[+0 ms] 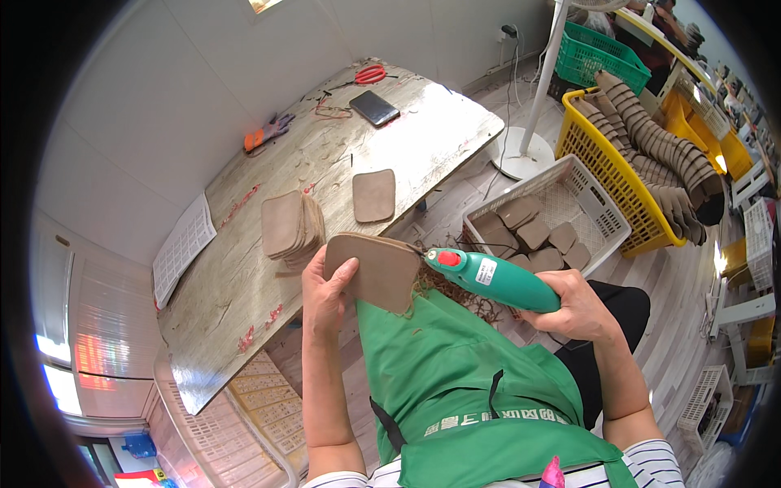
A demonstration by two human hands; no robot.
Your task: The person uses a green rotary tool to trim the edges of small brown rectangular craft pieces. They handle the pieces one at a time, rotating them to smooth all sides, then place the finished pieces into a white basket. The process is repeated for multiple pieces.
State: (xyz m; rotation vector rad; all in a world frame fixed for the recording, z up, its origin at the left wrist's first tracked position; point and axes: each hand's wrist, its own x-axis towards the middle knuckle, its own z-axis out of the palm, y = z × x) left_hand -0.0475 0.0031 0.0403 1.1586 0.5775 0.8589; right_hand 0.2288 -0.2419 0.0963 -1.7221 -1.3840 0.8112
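My left hand [329, 287] grips a rounded-corner brown fabric or leather piece [375, 274], apparently two or more layers, with the thumb on its face. In my right hand [573, 305] is a green handheld electric cutter [506, 282] with a red button; its dark tip meets the upper right corner of the piece. Left of my left hand, a stack of similar brown pieces [284, 226] stands on the wood-patterned table [238, 274]. Another brown piece or short pile [374, 195] lies beyond the held one. Thin brown trimmings [488, 311] hang and lie below the cutter.
On the table are red-handled scissors [369, 74], a smartphone [374, 108], an orange glove [265, 135] and a printed sheet [183, 250]. To the right, a white crate [549, 177] holds brown pieces beside a yellow basket [616, 207] and a fan stand [537, 91]. A person [668, 24] is at the far right.
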